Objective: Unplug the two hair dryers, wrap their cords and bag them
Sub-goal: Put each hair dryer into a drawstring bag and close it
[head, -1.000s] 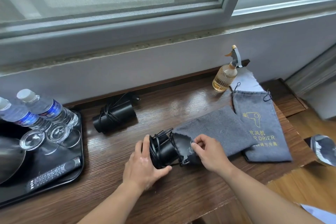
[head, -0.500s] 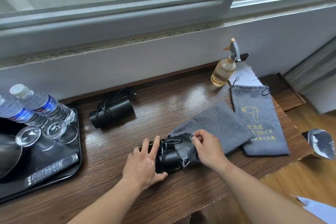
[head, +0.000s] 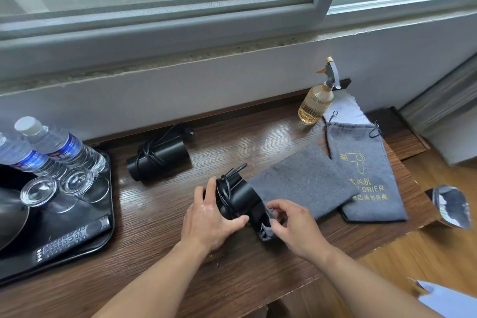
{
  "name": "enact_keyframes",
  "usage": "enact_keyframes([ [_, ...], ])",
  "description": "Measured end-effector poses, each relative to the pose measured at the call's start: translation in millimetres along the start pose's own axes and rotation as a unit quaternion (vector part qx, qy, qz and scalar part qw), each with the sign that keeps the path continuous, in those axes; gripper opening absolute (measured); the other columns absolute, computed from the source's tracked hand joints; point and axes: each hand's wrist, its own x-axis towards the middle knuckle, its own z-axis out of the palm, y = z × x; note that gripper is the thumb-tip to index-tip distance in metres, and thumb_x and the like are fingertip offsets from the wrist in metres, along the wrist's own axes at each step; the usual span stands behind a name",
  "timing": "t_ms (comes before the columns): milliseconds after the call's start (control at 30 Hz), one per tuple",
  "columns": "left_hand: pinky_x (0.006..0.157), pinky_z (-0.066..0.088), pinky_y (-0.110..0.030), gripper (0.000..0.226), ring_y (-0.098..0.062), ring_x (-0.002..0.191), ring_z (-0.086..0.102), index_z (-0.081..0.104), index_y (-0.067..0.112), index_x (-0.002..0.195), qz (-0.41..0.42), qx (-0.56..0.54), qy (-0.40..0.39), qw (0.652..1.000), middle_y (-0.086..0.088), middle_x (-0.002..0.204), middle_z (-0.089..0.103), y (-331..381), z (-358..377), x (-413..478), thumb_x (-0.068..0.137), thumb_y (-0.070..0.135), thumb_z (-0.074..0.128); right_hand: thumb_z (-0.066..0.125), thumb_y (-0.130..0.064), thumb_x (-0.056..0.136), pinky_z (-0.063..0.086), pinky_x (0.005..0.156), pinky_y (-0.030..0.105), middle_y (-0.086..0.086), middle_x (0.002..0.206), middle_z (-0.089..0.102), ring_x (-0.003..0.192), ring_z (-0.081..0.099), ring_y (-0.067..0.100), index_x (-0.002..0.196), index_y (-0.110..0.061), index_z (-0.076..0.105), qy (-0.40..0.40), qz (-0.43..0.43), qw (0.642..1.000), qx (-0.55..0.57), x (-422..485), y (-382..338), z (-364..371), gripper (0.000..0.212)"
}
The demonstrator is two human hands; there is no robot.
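The left hand (head: 206, 219) lies over the black hair dryer (head: 240, 199) with its cord wound round the barrel, fingers across the top and thumb on the near side, grasping its left end. The right hand (head: 296, 227) pinches the near hem of the plain grey fabric bag (head: 302, 183) between thumb and fingertips, holding the mouth at the dryer's right end.

The step in hand looks like feeding this dryer into that bag. To do it well, the right hand should spread the hem wide and draw it leftward over the barrel while the left hand pushes the dryer rightward, in line with the bag's length. Loose cord loops stick up on the far side and could catch the hem, so they are best pressed flat first.

The dryer lies on its side between the two hands. How far its right end sits inside the mouth is hidden by fabric and fingers. The bag runs flat to the far right over the dark wooden table (head: 154, 279), its right part lying over the second grey fabric bag printed with a yellow dryer (head: 361, 175). The second black cord-wrapped hair dryer (head: 160, 157) lies unbagged to the far left, well apart from the left hand
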Motion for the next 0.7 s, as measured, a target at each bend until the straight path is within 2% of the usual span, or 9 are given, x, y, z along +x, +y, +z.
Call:
enact_keyframes([
  [67,0.09,0.053,-0.042,0.116,-0.028,0.111,0.06,0.016,0.04,0.148,-0.015,-0.005,0.004,1.0,0.007,0.131,0.039,3,3,0,0.053,0.082,0.069,0.073,-0.017,0.085,0.049,0.076,0.012,-0.011,0.078,0.067,0.077,0.064,0.002,0.097,-0.03,0.071,0.033,0.048,0.997,0.05,3,-1,5,0.018],
  [167,0.088,0.054,-0.042,0.116,-0.029,0.109,0.061,0.016,0.041,0.147,-0.015,0.003,-0.012,1.0,0.006,0.13,0.038,3,14,-6,0.052,0.084,0.066,0.074,-0.031,0.085,0.06,0.077,0.042,-0.007,0.071,0.071,0.067,0.068,0.009,0.082,-0.029,0.071,0.09,0.16,0.97,0.158,17,2,9,0.005],
  [200,0.088,0.054,-0.042,0.116,-0.028,0.109,0.061,0.016,0.041,0.147,-0.013,0.005,-0.017,1.0,0.006,0.131,0.038,2,19,-9,0.052,0.084,0.066,0.074,-0.037,0.084,0.06,0.075,0.046,-0.007,0.071,0.072,0.067,0.069,0.012,0.081,-0.027,0.071,0.096,0.178,0.964,0.172,22,3,9,0.011],
  [333,0.094,0.052,-0.041,0.117,-0.027,0.116,0.055,0.011,0.039,0.149,-0.011,0.02,-0.016,1.0,0.004,0.134,0.033,3,31,-16,0.055,0.083,0.065,0.072,-0.04,0.086,0.06,0.072,0.047,-0.007,0.061,0.069,0.06,0.065,0.013,0.075,-0.02,0.068,0.084,0.195,0.956,0.203,37,-5,9,0.024],
  [433,0.1,0.048,-0.04,0.118,-0.024,0.123,0.048,0.004,0.038,0.151,0.033,0.078,-0.038,0.996,0.003,0.142,0.027,4,35,-17,0.059,0.084,0.061,0.069,-0.036,0.091,0.052,0.066,0.039,-0.007,0.051,0.06,0.054,0.057,0.014,0.073,-0.016,0.065,0.087,0.196,0.953,0.215,44,-9,7,0.027],
  [600,0.104,0.045,-0.041,0.117,-0.026,0.128,0.042,-0.003,0.037,0.154,0.103,0.162,-0.073,0.979,0.0,0.152,0.018,-2,33,-15,0.066,0.085,0.056,0.067,-0.033,0.094,0.056,0.077,0.045,0.002,0.071,0.072,0.071,0.068,0.019,0.079,-0.018,0.068,0.118,0.171,0.953,0.222,49,-9,2,0.021],
  [700,0.104,0.045,-0.042,0.116,-0.028,0.127,0.042,-0.006,0.037,0.154,0.142,0.201,-0.08,0.966,-0.004,0.154,0.02,-4,34,-16,0.067,0.084,0.055,0.066,-0.033,0.095,0.055,0.073,0.039,0.002,0.074,0.072,0.071,0.068,0.018,0.082,-0.022,0.068,0.106,0.132,0.97,0.174,48,-12,-3,0.017],
])
